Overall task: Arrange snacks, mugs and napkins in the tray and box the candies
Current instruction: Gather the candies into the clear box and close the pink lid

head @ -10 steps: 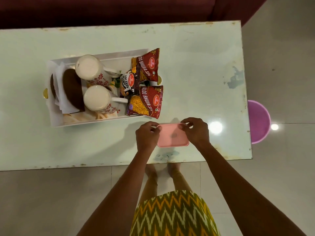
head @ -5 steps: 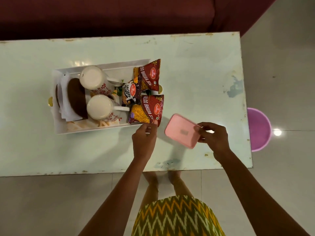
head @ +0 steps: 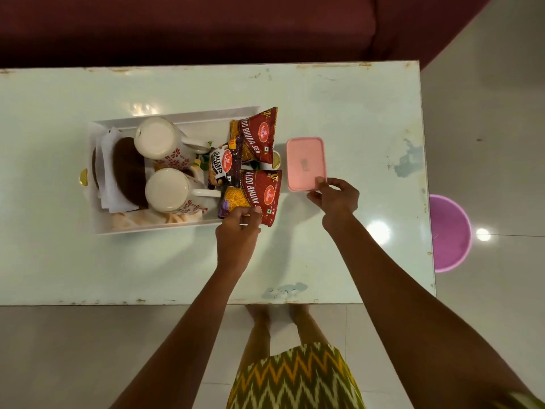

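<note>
A white tray (head: pixel 153 230) on the table holds two floral mugs (head: pixel 160 141) (head: pixel 168 190), white napkins (head: pixel 107 172) around a brown piece, and three snack packets: two red ones (head: pixel 259 137) (head: pixel 259 193) and a dark peanut packet (head: pixel 222 165). A closed pink candy box (head: pixel 305 163) lies flat just right of the tray. My right hand (head: pixel 334 197) pinches the box's near right corner. My left hand (head: pixel 239 237) has its fingertips on the lower edge of the near red packet, which overhangs the tray's right end.
The pale green table (head: pixel 354 113) ends at its right edge near a purple tub (head: pixel 448 231) on the floor. A dark red sofa (head: pixel 206 25) runs along the far side. My bare feet stand just below the near table edge.
My right hand carried the pink box from the near table edge up and rightward, setting it beside the tray's right end. My left hand left the box and reached the near red packet.
</note>
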